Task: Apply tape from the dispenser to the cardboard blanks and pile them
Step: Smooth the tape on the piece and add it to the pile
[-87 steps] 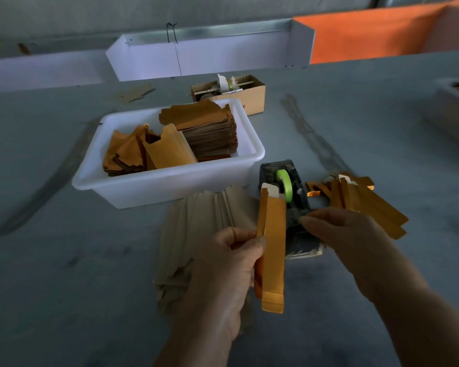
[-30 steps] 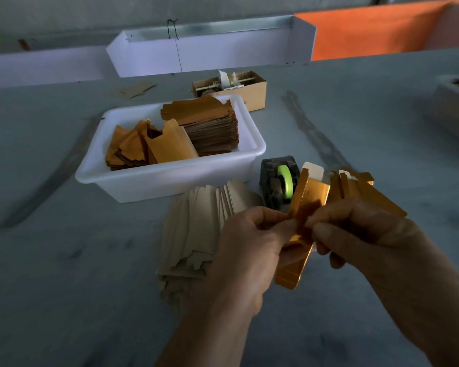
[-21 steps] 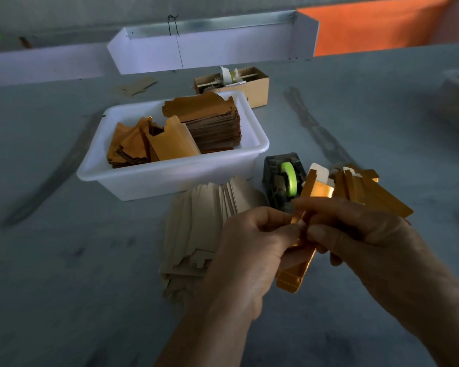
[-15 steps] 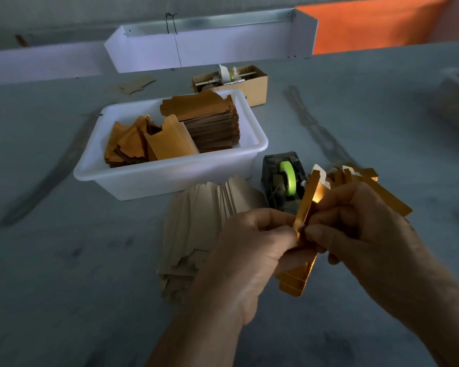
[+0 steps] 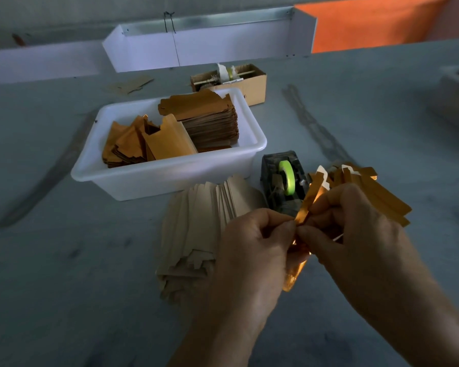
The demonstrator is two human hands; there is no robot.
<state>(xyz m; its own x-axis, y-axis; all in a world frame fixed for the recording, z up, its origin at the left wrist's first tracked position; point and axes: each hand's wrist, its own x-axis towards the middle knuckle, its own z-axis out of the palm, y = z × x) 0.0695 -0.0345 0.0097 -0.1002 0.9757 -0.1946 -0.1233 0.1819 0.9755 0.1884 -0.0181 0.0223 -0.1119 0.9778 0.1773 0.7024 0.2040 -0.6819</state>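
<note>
My left hand [image 5: 249, 250] and right hand [image 5: 355, 234] both pinching one gold blank [image 5: 309, 200] edge-on above the table [image 5: 64, 287], just in front of the dispenser [image 5: 281, 181], taped pile [image 5: 376, 192] behind my right fingers, tan stack [image 5: 196, 229] left, white bin [image 5: 170, 176] beyond

A packing workshop: grey worktable [image 5: 64, 260], blank-filled tub [image 5: 170, 178], tape dispenser [image 5: 284, 186].

Grey bench [image 5: 64, 260], small open brown carton [image 5: 252, 83] of odds and ends behind the tub, long white trough [image 5: 210, 49] at the far edge, orange panel [image 5: 368, 22] beyond
</note>
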